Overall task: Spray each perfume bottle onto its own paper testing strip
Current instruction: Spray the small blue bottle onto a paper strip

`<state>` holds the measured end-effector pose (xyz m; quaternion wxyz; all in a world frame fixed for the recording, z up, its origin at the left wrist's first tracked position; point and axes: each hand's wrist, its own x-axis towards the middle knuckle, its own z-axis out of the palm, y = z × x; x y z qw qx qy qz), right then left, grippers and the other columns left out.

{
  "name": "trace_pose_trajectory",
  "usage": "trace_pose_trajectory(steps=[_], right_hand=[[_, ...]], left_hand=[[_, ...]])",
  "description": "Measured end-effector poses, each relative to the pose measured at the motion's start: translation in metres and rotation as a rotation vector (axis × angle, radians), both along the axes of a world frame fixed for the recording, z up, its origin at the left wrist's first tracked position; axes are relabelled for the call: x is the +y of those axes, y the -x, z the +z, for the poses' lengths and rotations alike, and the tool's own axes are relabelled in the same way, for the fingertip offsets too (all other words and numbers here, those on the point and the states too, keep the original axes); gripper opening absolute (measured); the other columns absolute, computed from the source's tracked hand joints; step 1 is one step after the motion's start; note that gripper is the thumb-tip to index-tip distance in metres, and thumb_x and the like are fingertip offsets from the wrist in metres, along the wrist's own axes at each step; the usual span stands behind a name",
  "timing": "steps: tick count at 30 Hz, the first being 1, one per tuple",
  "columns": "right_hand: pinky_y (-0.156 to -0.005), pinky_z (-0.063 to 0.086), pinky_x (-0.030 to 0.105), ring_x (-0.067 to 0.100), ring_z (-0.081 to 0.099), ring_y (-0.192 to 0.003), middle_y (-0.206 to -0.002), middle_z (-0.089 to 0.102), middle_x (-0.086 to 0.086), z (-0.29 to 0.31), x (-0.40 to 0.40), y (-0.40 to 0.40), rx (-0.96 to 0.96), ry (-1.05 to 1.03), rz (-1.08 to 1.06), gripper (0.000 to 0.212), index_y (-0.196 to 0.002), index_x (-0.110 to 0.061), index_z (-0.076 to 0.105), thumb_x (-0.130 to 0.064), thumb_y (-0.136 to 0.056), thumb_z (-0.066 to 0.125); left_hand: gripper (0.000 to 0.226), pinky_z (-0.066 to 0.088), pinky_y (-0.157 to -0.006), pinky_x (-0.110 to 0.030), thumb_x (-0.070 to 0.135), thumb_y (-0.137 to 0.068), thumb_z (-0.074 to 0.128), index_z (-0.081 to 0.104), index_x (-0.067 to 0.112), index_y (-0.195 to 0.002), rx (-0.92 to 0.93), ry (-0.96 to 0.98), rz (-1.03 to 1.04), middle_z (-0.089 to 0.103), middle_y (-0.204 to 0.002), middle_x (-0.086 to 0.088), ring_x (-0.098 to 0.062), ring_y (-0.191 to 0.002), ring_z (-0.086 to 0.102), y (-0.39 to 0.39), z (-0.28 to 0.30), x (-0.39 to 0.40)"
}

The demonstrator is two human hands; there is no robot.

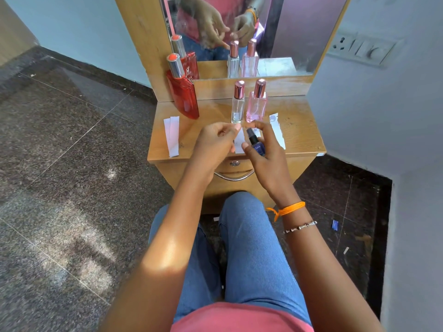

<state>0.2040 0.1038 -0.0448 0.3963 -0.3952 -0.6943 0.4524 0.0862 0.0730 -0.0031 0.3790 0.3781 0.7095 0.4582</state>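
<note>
Small dark-blue glass perfume bottle (257,146) with a black spray nozzle sits in the right hand (266,152), fingers wrapped round its body and a fingertip curled near the top of the nozzle, held above the front edge of the little wooden dressing table (304,130). The left hand (213,144) is loosely curled just beside it, fingertips pinched toward a white paper testing strip (239,143); whether it actually grips the strip I cannot tell, since the fingers hide the contact. Behind stand a tall clear glass bottle (238,105) and a pink glass bottle (257,104), both with rose-gold caps, and a red glass bottle (183,92) leans at the left by the mirror (287,32). Two more white strips (171,136) lie at the left, another (278,130) at the right.

To do this well, I'd say aim the nozzle squarely at that one middle strip, keep it apart from the other papers, and press once, briefly, so no mist drifts onto the neighbouring strips.
</note>
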Motion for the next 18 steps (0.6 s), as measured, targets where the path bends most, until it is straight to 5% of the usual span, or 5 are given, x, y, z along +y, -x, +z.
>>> trace_pose_trajectory(steps=[3,6,10,14,18], right_hand=[[-0.058,0.035,0.025,0.010,0.038,-0.060,-0.073,0.045,0.000,0.001,0.009,-0.005,0.105,0.188,-0.066,0.037,-0.120,-0.024,0.043,-0.008,-0.087,0.050],[-0.060,0.038,0.023,0.011,0.042,-0.068,-0.080,0.044,-0.004,0.003,0.025,-0.015,0.172,0.331,-0.092,0.046,-0.126,-0.021,0.032,0.001,-0.088,0.042],[-0.074,0.042,0.003,0.003,0.053,-0.088,-0.101,0.057,0.002,0.010,0.046,-0.033,0.129,0.234,-0.097,0.036,-0.124,-0.011,0.031,0.001,-0.093,0.045],[-0.079,0.048,0.018,0.006,0.062,-0.088,-0.095,0.065,0.001,0.014,0.072,-0.044,0.106,0.119,-0.156,0.030,-0.110,-0.010,0.045,0.004,-0.087,0.057],[-0.080,0.053,0.029,0.014,0.061,-0.085,-0.097,0.061,0.002,0.011,0.097,-0.043,0.021,0.003,-0.267,0.034,-0.102,-0.013,0.053,-0.001,-0.075,0.070]], left_hand=[[0.021,0.044,-0.068,-0.025,0.030,-0.093,0.051,0.066,0.022,-0.106,0.278,-0.014,-0.031,0.061,-0.076,0.004,-0.012,-0.075,0.061,-0.005,-0.011,0.004],[0.020,0.042,-0.067,-0.026,0.023,-0.092,0.052,0.068,0.024,-0.104,0.492,-0.041,-0.096,0.064,-0.089,0.001,-0.020,-0.088,0.059,-0.021,-0.017,0.007],[0.026,0.037,-0.090,-0.036,0.019,-0.093,0.050,0.063,0.023,-0.115,0.776,-0.122,-0.182,0.060,-0.119,0.002,-0.026,-0.112,0.044,-0.041,-0.027,0.016],[0.041,0.022,-0.109,-0.042,0.021,-0.096,0.043,0.043,0.024,-0.137,0.907,-0.085,-0.351,0.036,-0.149,0.007,-0.026,-0.140,0.019,-0.052,-0.036,0.024],[0.044,0.006,-0.117,-0.051,0.028,-0.100,0.035,0.032,0.024,-0.144,0.989,-0.007,-0.471,0.025,-0.155,0.009,-0.030,-0.146,-0.001,-0.050,-0.047,0.029]])
